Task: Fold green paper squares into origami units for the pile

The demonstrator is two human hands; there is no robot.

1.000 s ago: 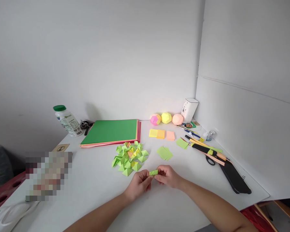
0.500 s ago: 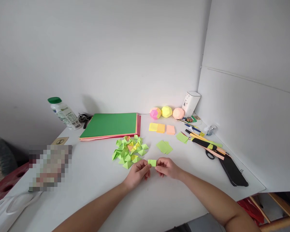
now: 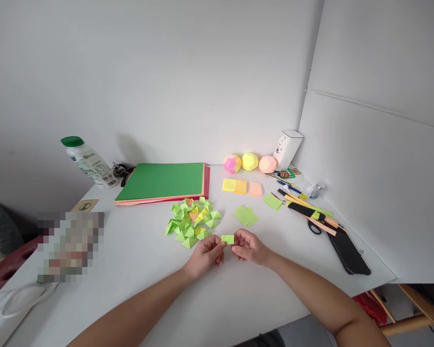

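A small rectangle of light green paper, seemingly folded, is held up just above the white table. My left hand pinches its left end between thumb and fingers. At its right edge are the curled fingers of my right hand, the index fingertip touching the paper. Beyond my left hand lies a heap of folded paper pieces, mostly green with a few yellow and orange ones. Several flat green paper squares lie past my right hand.
A stack of coloured sheets lies at the back left, near a white bottle. Paper balls stand by the wall, behind yellow and orange sticky notes. To the right are a cutter, scissors and a black phone.
The view has shifted slightly, so the table items sit a little higher. Both hands stay at the green paper, which now looks slightly narrower in height.
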